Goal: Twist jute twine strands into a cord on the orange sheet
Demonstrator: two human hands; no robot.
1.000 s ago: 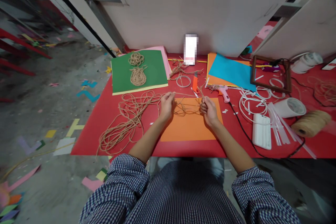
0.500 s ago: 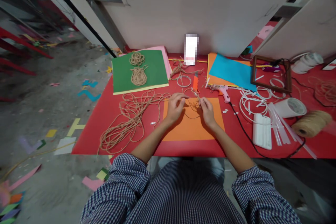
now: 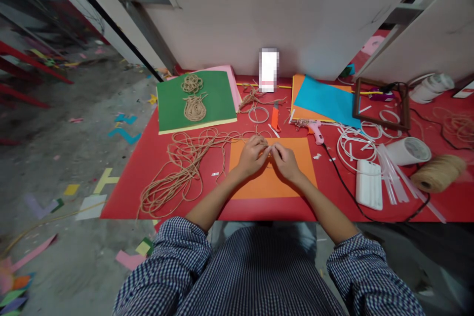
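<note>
My left hand (image 3: 253, 156) and my right hand (image 3: 284, 160) meet above an orange sheet (image 3: 274, 188), fingertips pinched close together. Both are closed on twine, most of which their fingers hide. From there a strand runs left to a loose heap of brown twine (image 3: 185, 165) on the red tabletop. Just beyond my hands lie an orange craft knife (image 3: 275, 117) and a pale ring (image 3: 258, 115).
Coiled twine pieces (image 3: 194, 107) rest on green card (image 3: 222, 101) at the left. To the right are a pink glue gun (image 3: 315, 131) with its black cord, white tubing, a white box (image 3: 369, 185), clear glue sticks (image 3: 388, 182), a twine spool (image 3: 439, 174) and a wooden frame (image 3: 406, 108).
My right hand has moved left to meet my left hand. The twine loop that showed between them is now mostly covered by fingers.
</note>
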